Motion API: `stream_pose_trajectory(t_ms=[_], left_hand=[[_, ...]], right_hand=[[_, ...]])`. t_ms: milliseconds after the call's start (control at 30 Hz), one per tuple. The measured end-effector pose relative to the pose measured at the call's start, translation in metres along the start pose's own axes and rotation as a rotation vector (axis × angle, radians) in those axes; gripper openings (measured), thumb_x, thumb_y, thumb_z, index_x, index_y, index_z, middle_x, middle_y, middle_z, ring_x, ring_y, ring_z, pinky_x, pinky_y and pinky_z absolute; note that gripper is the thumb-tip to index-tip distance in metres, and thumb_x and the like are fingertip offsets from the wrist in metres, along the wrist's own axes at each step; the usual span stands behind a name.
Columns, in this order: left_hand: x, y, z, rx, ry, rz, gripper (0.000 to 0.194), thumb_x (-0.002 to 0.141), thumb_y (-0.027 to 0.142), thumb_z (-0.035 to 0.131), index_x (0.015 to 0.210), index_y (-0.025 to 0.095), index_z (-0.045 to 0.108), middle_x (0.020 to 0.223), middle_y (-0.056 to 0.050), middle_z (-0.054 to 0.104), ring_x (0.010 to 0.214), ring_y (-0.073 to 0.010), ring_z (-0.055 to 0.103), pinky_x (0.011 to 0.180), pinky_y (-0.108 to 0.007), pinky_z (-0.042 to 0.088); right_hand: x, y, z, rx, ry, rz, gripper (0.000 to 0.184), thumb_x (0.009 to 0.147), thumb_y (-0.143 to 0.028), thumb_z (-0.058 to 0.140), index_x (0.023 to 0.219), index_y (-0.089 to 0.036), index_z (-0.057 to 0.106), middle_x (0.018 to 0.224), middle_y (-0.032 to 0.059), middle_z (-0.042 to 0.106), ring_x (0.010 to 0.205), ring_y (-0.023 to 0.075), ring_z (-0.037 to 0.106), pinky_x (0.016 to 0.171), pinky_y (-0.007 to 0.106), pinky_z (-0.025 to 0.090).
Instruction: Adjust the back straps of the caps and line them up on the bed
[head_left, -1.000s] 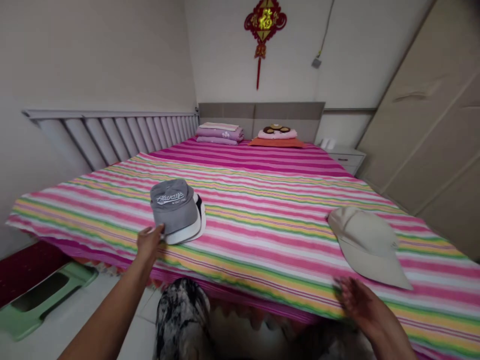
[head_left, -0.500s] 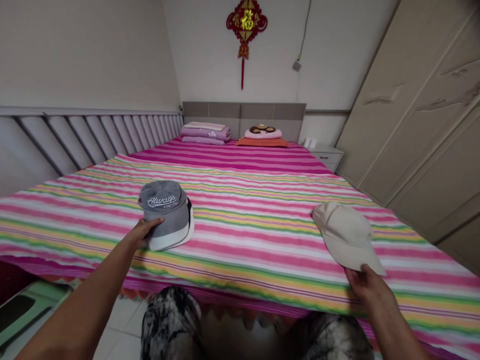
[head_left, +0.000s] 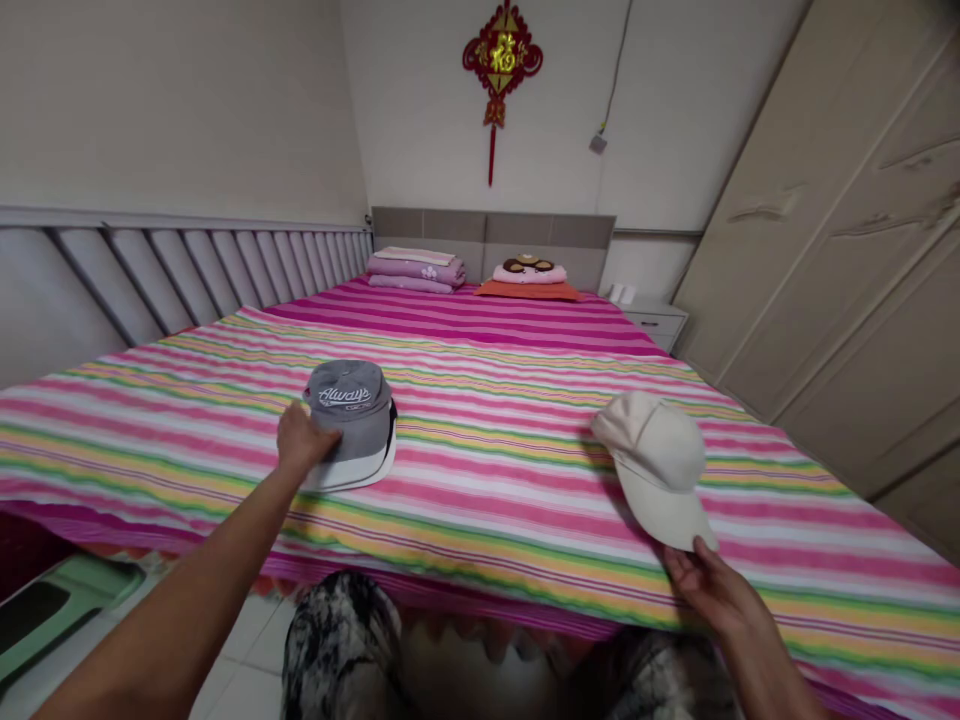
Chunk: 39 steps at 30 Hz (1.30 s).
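A grey cap point(head_left: 352, 420) with white "Always" lettering and a white-edged brim lies on the bed, stacked over at least one other cap whose white and dark brim edge shows beneath it. My left hand point(head_left: 304, 440) grips its left side, thumb on the brim and fingers bent along the crown. Over on the right, my right hand point(head_left: 705, 580) pinches the brim tip of a cream cap point(head_left: 660, 460) between thumb and fingers. That cap is tilted and seems raised off the cover, with a shadow at its left.
Both caps are over a striped bedspread point(head_left: 487, 450). Folded purple bedding point(head_left: 416, 270) and an orange pillow point(head_left: 529, 290) lie by the headboard point(head_left: 547, 228). A railing point(head_left: 187, 265) runs along the left, a wardrobe point(head_left: 832, 230) stands right, and a green stool point(head_left: 90, 590) is at lower left.
The cream cap has moved left and up from the bed in my right hand. My left hand and the grey cap stack have shifted slightly right, with fingers now bent along the cap's side.
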<state>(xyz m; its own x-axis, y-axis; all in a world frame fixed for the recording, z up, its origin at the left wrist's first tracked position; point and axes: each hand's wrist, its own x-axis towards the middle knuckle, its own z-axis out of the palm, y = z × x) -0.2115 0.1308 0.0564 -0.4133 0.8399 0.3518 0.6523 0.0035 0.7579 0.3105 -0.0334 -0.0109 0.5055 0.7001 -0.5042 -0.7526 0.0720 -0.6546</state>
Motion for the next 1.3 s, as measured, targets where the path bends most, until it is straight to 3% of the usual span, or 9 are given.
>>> stream_pose_trajectory(t_ms=[100,200,267,433,567,800,900,1000,1300], left_hand=[[-0.05,0.041,0.022,-0.191,-0.154,0.222,0.063,0.056,0.029,0.067,0.113,0.011,0.048,0.13,-0.018,0.041,0.124,-0.0324,0.03,0.103,-0.043,0.021],[-0.114,0.086,0.05,-0.683,-0.821,-0.037,0.046,0.067,0.045,0.059,0.098,0.011,0.058,0.11,-0.017,0.059,0.109,-0.0303,0.049,0.096,-0.044,0.031],[-0.146,0.112,0.061,-1.12,-1.09,-0.241,0.047,0.072,0.051,0.052,0.1,0.013,0.057,0.106,-0.015,0.061,0.103,-0.0268,0.054,0.092,-0.042,0.036],[-0.17,0.146,0.057,-1.555,-0.933,-0.429,0.036,0.057,0.015,0.068,0.092,0.015,0.061,0.078,-0.005,0.069,0.073,-0.0176,0.064,0.076,-0.03,0.047],[-0.171,0.147,0.046,-1.548,-1.232,-0.413,0.038,0.05,0.009,0.065,0.088,0.011,0.064,0.07,-0.007,0.068,0.058,-0.0174,0.062,0.058,-0.027,0.049],[-0.182,0.154,0.039,-1.456,-1.75,-0.367,0.057,0.041,0.013,0.067,0.098,0.005,0.061,0.081,-0.012,0.066,0.068,-0.0172,0.061,0.06,-0.023,0.045],[-0.184,0.151,0.038,-1.436,-1.786,-0.362,0.064,0.04,0.012,0.067,0.103,0.005,0.06,0.086,-0.011,0.066,0.073,-0.0178,0.06,0.065,-0.024,0.044],[-0.185,0.147,0.039,-1.409,-1.691,-0.389,0.053,0.045,0.013,0.067,0.098,0.005,0.063,0.083,-0.012,0.066,0.073,-0.0185,0.06,0.068,-0.025,0.043],[-0.188,0.147,0.048,-1.115,-1.42,-0.403,0.023,0.058,0.024,0.071,0.076,0.01,0.069,0.063,-0.007,0.065,0.05,-0.0103,0.055,0.051,-0.02,0.04]], right_hand=[[-0.02,0.026,0.007,0.014,-0.181,0.108,0.024,0.075,0.0,0.05,0.081,-0.021,0.059,0.067,-0.0017,0.068,0.059,0.011,0.063,0.054,0.02,0.055],[-0.043,0.059,0.013,0.001,-0.392,0.172,0.025,0.065,-0.009,0.068,0.086,-0.022,0.062,0.078,-0.0024,0.07,0.065,0.011,0.063,0.06,0.021,0.053],[-0.058,0.078,0.012,-0.044,-0.484,0.176,0.029,0.06,-0.016,0.074,0.086,-0.024,0.063,0.083,-0.0026,0.07,0.07,0.0111,0.063,0.064,0.021,0.052],[-0.081,0.092,-0.008,-0.473,-0.722,0.196,0.03,0.061,-0.029,0.074,0.089,-0.02,0.066,0.085,0.0042,0.069,0.073,0.0167,0.062,0.066,0.028,0.049],[-0.091,0.069,-0.003,-0.646,-0.825,0.175,0.045,0.058,-0.033,0.074,0.099,-0.019,0.063,0.093,0.0092,0.068,0.085,0.0251,0.061,0.076,0.038,0.047],[-0.112,0.034,0.065,-0.554,-0.974,-0.094,0.049,0.073,-0.049,0.057,0.113,-0.022,0.055,0.115,0.0119,0.058,0.108,0.0271,0.051,0.092,0.041,0.035],[-0.126,0.035,0.081,-0.567,-1.011,0.003,0.041,0.07,-0.047,0.062,0.102,-0.021,0.06,0.093,0.007,0.064,0.084,0.0191,0.06,0.072,0.028,0.045],[-0.136,0.043,0.086,-0.592,-0.93,0.053,0.023,0.069,-0.039,0.066,0.079,-0.018,0.061,0.067,-0.0001,0.059,0.055,0.0083,0.052,0.05,0.018,0.039],[-0.135,0.053,0.084,-0.495,-0.93,0.105,0.031,0.06,-0.039,0.072,0.074,-0.015,0.058,0.051,-0.0045,0.046,0.041,0.0037,0.033,0.039,0.014,0.024]])
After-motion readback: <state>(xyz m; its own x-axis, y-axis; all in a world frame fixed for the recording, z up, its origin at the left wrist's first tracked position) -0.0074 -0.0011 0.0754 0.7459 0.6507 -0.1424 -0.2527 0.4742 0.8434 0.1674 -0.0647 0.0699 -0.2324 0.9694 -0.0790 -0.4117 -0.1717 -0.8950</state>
